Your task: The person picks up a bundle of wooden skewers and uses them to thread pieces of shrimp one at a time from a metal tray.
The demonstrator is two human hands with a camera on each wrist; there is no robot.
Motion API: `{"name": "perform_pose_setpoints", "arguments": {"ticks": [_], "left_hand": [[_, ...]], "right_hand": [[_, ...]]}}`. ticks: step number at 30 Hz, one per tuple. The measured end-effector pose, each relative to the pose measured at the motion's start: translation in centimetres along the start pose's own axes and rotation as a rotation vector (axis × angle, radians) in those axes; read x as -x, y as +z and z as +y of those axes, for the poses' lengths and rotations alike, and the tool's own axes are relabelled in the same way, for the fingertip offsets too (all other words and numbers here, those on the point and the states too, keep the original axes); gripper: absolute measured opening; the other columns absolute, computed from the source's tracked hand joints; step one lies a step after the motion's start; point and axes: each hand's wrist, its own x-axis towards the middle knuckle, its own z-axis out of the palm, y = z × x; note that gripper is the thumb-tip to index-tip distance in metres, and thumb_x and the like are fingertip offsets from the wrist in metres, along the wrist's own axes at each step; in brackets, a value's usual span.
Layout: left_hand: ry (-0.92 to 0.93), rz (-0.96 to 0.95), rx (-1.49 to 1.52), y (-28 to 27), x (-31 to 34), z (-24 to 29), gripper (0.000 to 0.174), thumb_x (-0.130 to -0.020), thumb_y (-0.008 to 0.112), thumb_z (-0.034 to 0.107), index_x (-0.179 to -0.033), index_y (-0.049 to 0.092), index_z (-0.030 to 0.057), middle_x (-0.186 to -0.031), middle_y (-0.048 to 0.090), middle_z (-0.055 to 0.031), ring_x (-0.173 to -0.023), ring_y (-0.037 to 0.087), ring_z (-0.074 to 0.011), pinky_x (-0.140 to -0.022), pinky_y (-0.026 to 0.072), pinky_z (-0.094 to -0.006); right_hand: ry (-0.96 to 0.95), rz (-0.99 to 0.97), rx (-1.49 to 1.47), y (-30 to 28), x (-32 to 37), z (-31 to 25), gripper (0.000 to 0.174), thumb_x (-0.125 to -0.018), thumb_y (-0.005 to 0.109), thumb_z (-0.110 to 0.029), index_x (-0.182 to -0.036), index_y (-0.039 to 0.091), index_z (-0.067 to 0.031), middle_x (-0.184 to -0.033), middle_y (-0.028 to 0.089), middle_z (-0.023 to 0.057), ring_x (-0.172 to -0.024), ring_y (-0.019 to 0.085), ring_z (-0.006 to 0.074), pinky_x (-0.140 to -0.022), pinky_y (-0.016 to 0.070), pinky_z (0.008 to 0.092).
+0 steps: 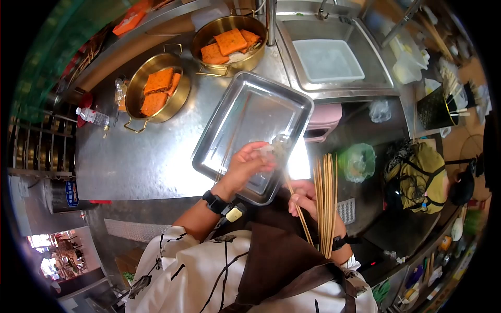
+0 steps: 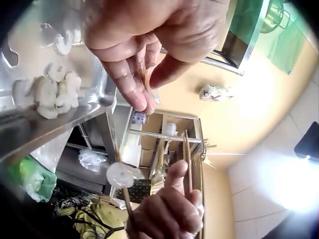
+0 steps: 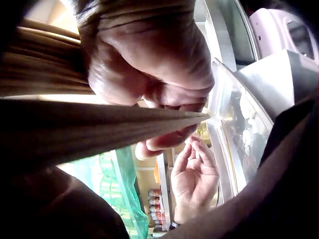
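My left hand (image 1: 248,167) is above the near end of a metal tray (image 1: 309,107). In the left wrist view that hand (image 2: 154,50) pinches a small translucent piece (image 2: 156,95), apparently peeled shrimp, between thumb and fingers. Right of the tray, my right hand (image 1: 304,199) grips a bundle of thin wooden skewers (image 1: 327,201), with one skewer (image 1: 298,211) angled apart toward the tray. A whitish round piece (image 2: 120,175) is threaded on that skewer (image 2: 128,203). Several pale peeled shrimp (image 2: 47,97) lie in the tray.
Two brass pans (image 1: 182,96) (image 1: 254,61) with orange slabs stand on the steel counter (image 1: 125,167) beyond the tray. A sink (image 1: 376,73) holding a white tub (image 1: 329,60) is at the back right. A bottle (image 1: 93,116) lies at the left; a pink stool (image 1: 323,121) is beneath.
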Motion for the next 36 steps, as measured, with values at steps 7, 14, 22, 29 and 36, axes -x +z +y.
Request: {"name": "perform_pose_setpoints", "arguments": {"ticks": [7, 14, 22, 29, 36], "left_hand": [[-0.056, 0.006, 0.122, 1.0, 0.5, 1.2, 0.025, -0.092, 0.053, 0.010, -0.116, 0.051, 0.0048, -0.107, 0.061, -0.0157, -0.093, 0.064, -0.0266, -0.081, 0.0532, -0.0340], [-0.040, 0.027, -0.044, 0.7, 0.8, 0.7, 0.022, -0.092, 0.053, 0.009, -0.112, 0.056, 0.0001, -0.112, 0.060, -0.0153, -0.104, 0.060, -0.0245, -0.087, 0.0505, -0.0329], [-0.047, 0.133, 0.051, 2.8, 1.6, 1.9, 0.027, -0.090, 0.053, 0.003, -0.117, 0.052, -0.0011, -0.114, 0.058, -0.0169, -0.110, 0.057, -0.0234, -0.089, 0.0491, -0.0294], [-0.112, 0.169, 0.105, 4.7, 2.0, 2.3, 0.030, -0.090, 0.053, 0.002, -0.119, 0.048, -0.0010, -0.118, 0.056, -0.0174, -0.114, 0.054, -0.0231, -0.091, 0.0461, -0.0294], [-0.096, 0.162, 0.169, 5.1, 2.1, 2.0, 0.030, -0.090, 0.054, 0.003, -0.119, 0.049, -0.0005, -0.119, 0.056, -0.0169, -0.112, 0.055, -0.0222, -0.092, 0.0453, -0.0295]], "right_hand": [[0.008, -0.025, 0.024, 0.6, -0.3, -0.4, 0.028, -0.093, 0.049, -0.007, -0.119, 0.049, 0.0004, -0.070, 0.058, 0.0068, -0.063, 0.056, 0.0129, -0.060, 0.0474, 0.0249], [-0.023, -0.050, 0.014, 0.8, -0.4, -0.4, 0.028, -0.093, 0.048, -0.006, -0.120, 0.049, 0.0000, -0.070, 0.058, 0.0069, -0.064, 0.056, 0.0131, -0.060, 0.0475, 0.0250], [0.000, 0.005, 0.021, 1.2, -0.1, -0.4, 0.029, -0.092, 0.049, -0.004, -0.121, 0.051, -0.0015, -0.071, 0.057, 0.0071, -0.065, 0.055, 0.0126, -0.059, 0.0458, 0.0237], [-0.038, 0.010, 0.037, 1.2, 0.0, -0.1, 0.030, -0.093, 0.048, -0.004, -0.122, 0.051, -0.0024, -0.070, 0.057, 0.0064, -0.063, 0.054, 0.0120, -0.057, 0.0443, 0.0221], [-0.033, 0.036, 0.049, 1.2, 0.4, -0.3, 0.030, -0.093, 0.049, -0.005, -0.123, 0.051, -0.0037, -0.070, 0.057, 0.0042, -0.064, 0.054, 0.0101, -0.057, 0.0433, 0.0206]]}}
